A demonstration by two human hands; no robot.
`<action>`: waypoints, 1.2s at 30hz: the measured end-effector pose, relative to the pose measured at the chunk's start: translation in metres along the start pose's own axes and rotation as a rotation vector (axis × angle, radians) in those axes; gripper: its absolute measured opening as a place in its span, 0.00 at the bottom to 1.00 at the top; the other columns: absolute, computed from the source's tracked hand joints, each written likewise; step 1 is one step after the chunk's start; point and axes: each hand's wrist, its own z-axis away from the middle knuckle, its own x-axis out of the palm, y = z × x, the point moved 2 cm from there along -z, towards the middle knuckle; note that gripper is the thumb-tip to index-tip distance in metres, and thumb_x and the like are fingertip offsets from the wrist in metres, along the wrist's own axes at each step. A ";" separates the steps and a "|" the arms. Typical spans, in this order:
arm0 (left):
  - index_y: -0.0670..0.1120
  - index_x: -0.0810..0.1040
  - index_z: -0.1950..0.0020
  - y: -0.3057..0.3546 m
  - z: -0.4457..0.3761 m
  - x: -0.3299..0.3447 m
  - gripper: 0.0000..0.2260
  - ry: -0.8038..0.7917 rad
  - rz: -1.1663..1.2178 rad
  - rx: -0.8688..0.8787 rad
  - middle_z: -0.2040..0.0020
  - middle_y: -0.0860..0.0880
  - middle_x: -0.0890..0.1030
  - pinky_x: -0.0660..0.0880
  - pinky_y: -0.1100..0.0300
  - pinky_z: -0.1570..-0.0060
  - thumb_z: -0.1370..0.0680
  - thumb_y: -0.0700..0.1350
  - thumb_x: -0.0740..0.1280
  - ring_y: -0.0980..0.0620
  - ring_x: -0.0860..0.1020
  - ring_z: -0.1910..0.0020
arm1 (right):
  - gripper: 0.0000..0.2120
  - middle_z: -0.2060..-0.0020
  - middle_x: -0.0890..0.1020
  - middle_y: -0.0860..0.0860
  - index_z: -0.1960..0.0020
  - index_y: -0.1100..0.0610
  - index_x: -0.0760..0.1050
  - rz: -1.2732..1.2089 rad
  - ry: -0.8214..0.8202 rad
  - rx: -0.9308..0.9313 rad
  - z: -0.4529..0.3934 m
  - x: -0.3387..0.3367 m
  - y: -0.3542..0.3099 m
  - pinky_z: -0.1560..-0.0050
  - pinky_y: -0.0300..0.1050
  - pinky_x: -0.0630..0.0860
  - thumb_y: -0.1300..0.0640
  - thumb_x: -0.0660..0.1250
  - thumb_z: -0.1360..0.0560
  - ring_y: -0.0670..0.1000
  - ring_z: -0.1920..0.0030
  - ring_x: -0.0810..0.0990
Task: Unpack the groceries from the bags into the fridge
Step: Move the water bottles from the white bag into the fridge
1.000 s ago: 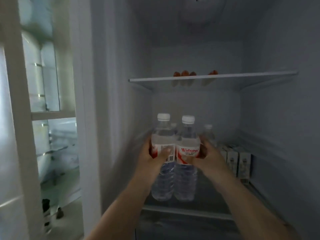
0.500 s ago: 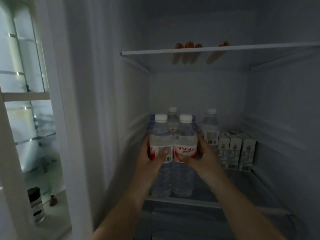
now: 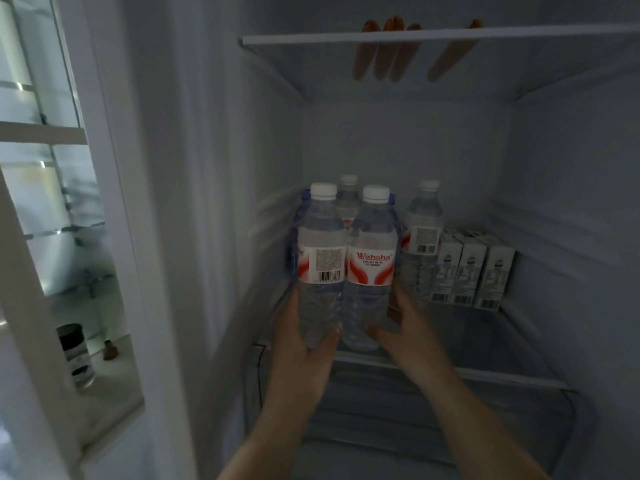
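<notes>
Item: two water bottles, clear plastic, white caps, red-and-white labels. Left bottle (image 3: 320, 258) and right bottle (image 3: 371, 268) stand upright side by side, touching, at the front left of the fridge shelf (image 3: 485, 374). Whether their bases rest on the shelf or hang just above it cannot be told.

Hold: left hand (image 3: 304, 344) wraps the lower body of the left bottle, fingers curled round its base. Right hand (image 3: 401, 327) wraps the lower right side of the right bottle, fingers curled behind it. The two hands press the pair together.

Behind: more bottles of the same kind, one at the back (image 3: 348, 199) and one to the right (image 3: 423, 237); blue plastic shows at either side of the pair, kind unclear. Further right, three small cartons (image 3: 471, 271) in a row against the back.

Above: an upper shelf (image 3: 415, 35) with sausage-like items (image 3: 384, 50) lying on it.

Handling, as judged: full bottles, moderately heavy for their size. Thin walls give under a squeeze and may be slick if damp. The ribbed lower body or the labelled waist gives the firmest purchase; the neck is a fair alternative. Tall and narrow, so liable to tip against the neighbours if released off-level.

Left of the fridge: a dark jar (image 3: 76, 355) on a pale ledge.
</notes>
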 end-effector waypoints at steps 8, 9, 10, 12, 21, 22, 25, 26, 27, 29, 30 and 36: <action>0.61 0.63 0.31 0.000 0.003 0.012 0.29 -0.018 -0.056 0.059 0.36 0.64 0.73 0.68 0.69 0.39 0.26 0.42 0.70 0.65 0.71 0.35 | 0.33 0.43 0.74 0.34 0.33 0.40 0.64 0.042 0.013 -0.023 -0.014 0.007 0.014 0.48 0.29 0.71 0.60 0.74 0.31 0.34 0.43 0.73; 0.65 0.63 0.33 -0.002 -0.002 0.011 0.29 -0.008 -0.059 0.042 0.39 0.67 0.74 0.68 0.73 0.42 0.26 0.41 0.70 0.67 0.71 0.37 | 0.33 0.44 0.73 0.33 0.36 0.36 0.64 0.052 0.017 -0.023 -0.017 0.008 0.014 0.50 0.28 0.71 0.60 0.74 0.31 0.33 0.44 0.73; 0.67 0.63 0.35 -0.005 -0.006 0.010 0.28 0.001 -0.070 0.025 0.40 0.68 0.74 0.68 0.75 0.43 0.25 0.41 0.70 0.69 0.71 0.39 | 0.32 0.46 0.72 0.31 0.39 0.33 0.63 0.057 0.019 -0.027 -0.020 0.010 0.013 0.52 0.25 0.70 0.60 0.74 0.31 0.29 0.46 0.72; 0.65 0.64 0.33 -0.013 -0.017 0.008 0.27 0.028 -0.103 0.016 0.39 0.66 0.74 0.69 0.69 0.40 0.26 0.44 0.70 0.67 0.72 0.38 | 0.31 0.49 0.70 0.28 0.43 0.32 0.62 0.057 0.018 -0.038 -0.027 0.015 0.012 0.56 0.19 0.68 0.60 0.74 0.30 0.24 0.51 0.70; 0.58 0.70 0.36 -0.038 -0.060 0.003 0.21 0.108 -0.247 -0.019 0.41 0.55 0.77 0.73 0.53 0.39 0.28 0.54 0.66 0.57 0.75 0.41 | 0.34 0.42 0.73 0.42 0.30 0.51 0.65 0.148 0.102 -0.088 -0.062 0.035 0.020 0.48 0.26 0.66 0.59 0.76 0.33 0.39 0.43 0.71; 0.57 0.70 0.35 -0.040 -0.063 0.003 0.21 0.120 -0.263 -0.030 0.41 0.55 0.77 0.73 0.52 0.40 0.28 0.55 0.66 0.56 0.75 0.41 | 0.34 0.42 0.73 0.42 0.31 0.51 0.65 0.152 0.107 -0.091 -0.064 0.036 0.022 0.47 0.29 0.68 0.59 0.76 0.33 0.40 0.42 0.72; 0.51 0.72 0.38 -0.047 -0.073 0.004 0.17 0.158 -0.284 -0.048 0.44 0.52 0.78 0.75 0.54 0.42 0.26 0.47 0.68 0.55 0.77 0.45 | 0.35 0.38 0.74 0.47 0.29 0.52 0.63 0.147 0.110 -0.064 -0.071 0.039 0.027 0.43 0.37 0.69 0.59 0.75 0.32 0.43 0.41 0.72; 0.50 0.72 0.39 -0.049 -0.077 0.004 0.15 0.177 -0.303 -0.061 0.46 0.51 0.79 0.75 0.55 0.44 0.26 0.46 0.68 0.54 0.78 0.47 | 0.36 0.37 0.74 0.48 0.28 0.52 0.62 0.141 0.108 -0.060 -0.073 0.041 0.028 0.42 0.38 0.69 0.59 0.75 0.31 0.43 0.40 0.71; 0.49 0.73 0.41 -0.050 -0.082 0.004 0.13 0.192 -0.324 -0.074 0.48 0.51 0.79 0.75 0.57 0.45 0.25 0.45 0.68 0.53 0.78 0.48 | 0.36 0.36 0.73 0.49 0.28 0.52 0.61 0.140 0.106 -0.055 -0.075 0.042 0.029 0.42 0.38 0.68 0.59 0.74 0.31 0.44 0.40 0.71; 0.50 0.72 0.44 -0.053 -0.087 0.003 0.11 0.201 -0.339 -0.097 0.51 0.52 0.78 0.74 0.60 0.47 0.24 0.45 0.68 0.56 0.77 0.52 | 0.36 0.35 0.73 0.50 0.28 0.52 0.61 0.152 0.100 -0.044 -0.079 0.044 0.029 0.41 0.39 0.68 0.59 0.74 0.31 0.45 0.39 0.71; 0.50 0.72 0.44 -0.054 -0.089 0.002 0.11 0.200 -0.338 -0.100 0.52 0.53 0.77 0.73 0.65 0.49 0.24 0.45 0.68 0.59 0.76 0.54 | 0.36 0.35 0.73 0.51 0.28 0.53 0.61 0.158 0.101 -0.038 -0.082 0.045 0.030 0.41 0.39 0.68 0.60 0.74 0.31 0.46 0.38 0.71; 0.45 0.72 0.39 -0.060 -0.093 0.001 0.15 0.199 -0.497 -0.096 0.51 0.54 0.73 0.61 0.78 0.58 0.24 0.42 0.67 0.57 0.73 0.52 | 0.38 0.33 0.72 0.51 0.28 0.50 0.61 0.161 0.118 -0.033 -0.090 0.047 0.033 0.35 0.48 0.71 0.58 0.75 0.32 0.50 0.35 0.72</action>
